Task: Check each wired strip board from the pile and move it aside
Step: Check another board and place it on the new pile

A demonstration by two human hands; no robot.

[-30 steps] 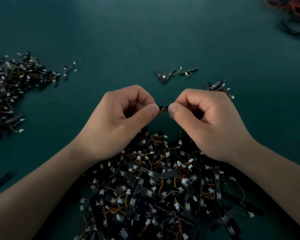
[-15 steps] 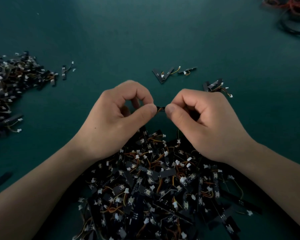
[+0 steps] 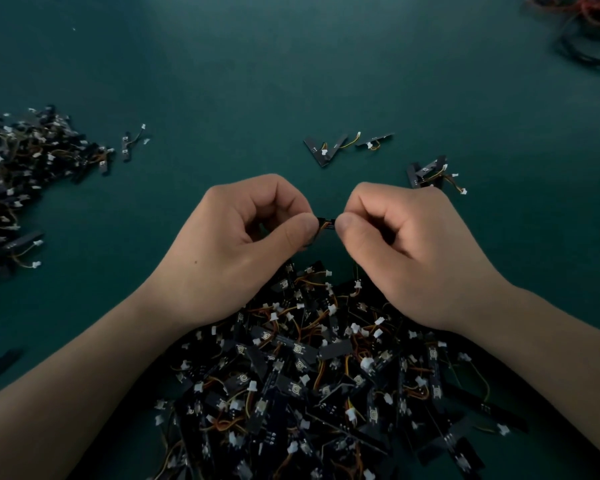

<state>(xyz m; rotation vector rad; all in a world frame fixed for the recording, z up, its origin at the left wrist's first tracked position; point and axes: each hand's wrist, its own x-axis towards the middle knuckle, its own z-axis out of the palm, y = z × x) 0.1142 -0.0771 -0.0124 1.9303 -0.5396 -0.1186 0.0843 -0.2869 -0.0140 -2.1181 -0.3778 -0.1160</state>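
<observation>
Strip board pile sprawls over the near-centre of the green table, under both wrists. Second heap far left, well apart. Left hand and right hand, fingers curled, each pinch one end of held strip board, above the pile's far edge. Loose boards lie beyond.

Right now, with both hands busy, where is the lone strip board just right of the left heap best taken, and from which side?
Probably pinch the lone strip board across its two long edges near the middle, coming down from above. It lies flat on the mat, long and narrow. Its wire runs off to the right to a white plug, so stay clear of that.
</observation>
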